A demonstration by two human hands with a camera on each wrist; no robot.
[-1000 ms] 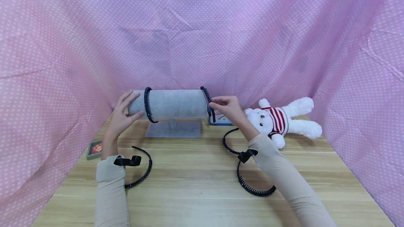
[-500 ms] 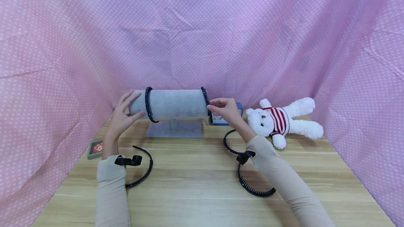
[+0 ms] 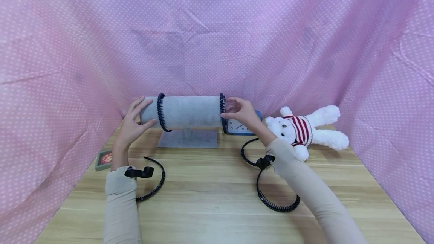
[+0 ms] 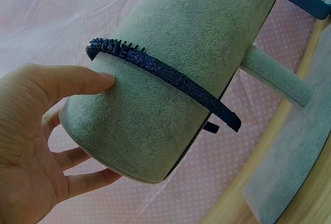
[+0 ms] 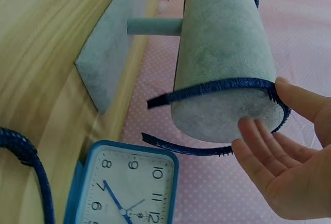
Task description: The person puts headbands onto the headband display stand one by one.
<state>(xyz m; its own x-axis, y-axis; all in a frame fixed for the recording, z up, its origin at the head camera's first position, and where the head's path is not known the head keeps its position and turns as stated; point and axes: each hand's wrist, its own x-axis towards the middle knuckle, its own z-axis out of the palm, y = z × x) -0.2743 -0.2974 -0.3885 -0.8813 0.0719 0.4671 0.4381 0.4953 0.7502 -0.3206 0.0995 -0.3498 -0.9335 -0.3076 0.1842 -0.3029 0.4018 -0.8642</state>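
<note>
A grey cylindrical headband stand (image 3: 191, 112) carries a dark, toothed headband (image 3: 161, 112) near its left end. My left hand (image 3: 133, 122) grips that end, with the thumb on the near side and the other fingers around the rim. At the right end, my right hand (image 3: 242, 112) touches a second dark headband (image 3: 222, 110). The right wrist view shows this band angled around the end, one arm lying over the cylinder and the other below the end face. My right thumb rests on the band while my extended fingers lie across its far part, spread apart from the thumb.
A blue square clock (image 5: 129, 182) stands behind the right hand. To the right lies a white plush bear (image 3: 300, 129) in a striped shirt. More headbands (image 3: 276, 208) lie on the wooden table (image 3: 207, 191). A small green frame (image 3: 103, 160) sits by the left forearm.
The right headband has turned more upright against the cylinder's end. My right fingers have spread from a pinch, the hand shifting slightly. My left hand stays in place on the stand.
</note>
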